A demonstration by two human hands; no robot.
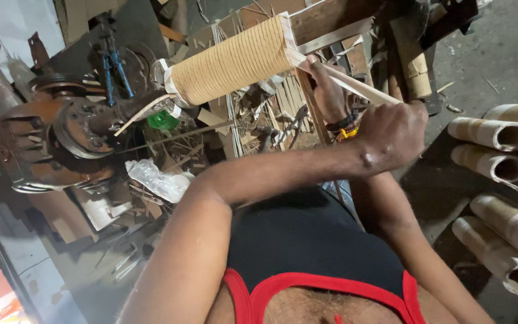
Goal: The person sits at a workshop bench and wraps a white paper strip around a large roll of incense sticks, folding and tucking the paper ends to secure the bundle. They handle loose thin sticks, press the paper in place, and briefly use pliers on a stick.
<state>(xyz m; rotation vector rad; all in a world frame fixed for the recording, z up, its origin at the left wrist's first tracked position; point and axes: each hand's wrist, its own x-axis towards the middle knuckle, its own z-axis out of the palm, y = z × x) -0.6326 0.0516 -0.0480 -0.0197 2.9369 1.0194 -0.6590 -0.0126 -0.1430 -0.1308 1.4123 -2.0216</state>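
Clearly, in the head view, both arms reach forward and cross each other. The left hand (392, 133) is closed into a fist around a thin pale strip (361, 88). The right hand (329, 90), with a dark band and a yellow one at the wrist, grips the same strip closer to the spool (235, 60). Its fingers are partly hidden, so I think it is closed on the strip, but I cannot be fully sure.

The strip runs from the left fist, through the right hand, to the right end of the spool. The spool is a thick roll of tan winding, and it lies tilted above the hands, between a rusty machine (61, 135) and a wooden frame (331, 18).

In my judgement, the strip should stay tight and straight between the two hands, and each turn should lie just beside the one before it, not over it. The near hand guides and the far hand pulls.

Room to move is small. The frame is touching or just beside the right hand. Scraps and a green object (163, 120) lie under the spool. Cut bamboo tubes (493, 133) lie on the floor (499, 54) to the right, near the left elbow's path. More open floor is beyond them.
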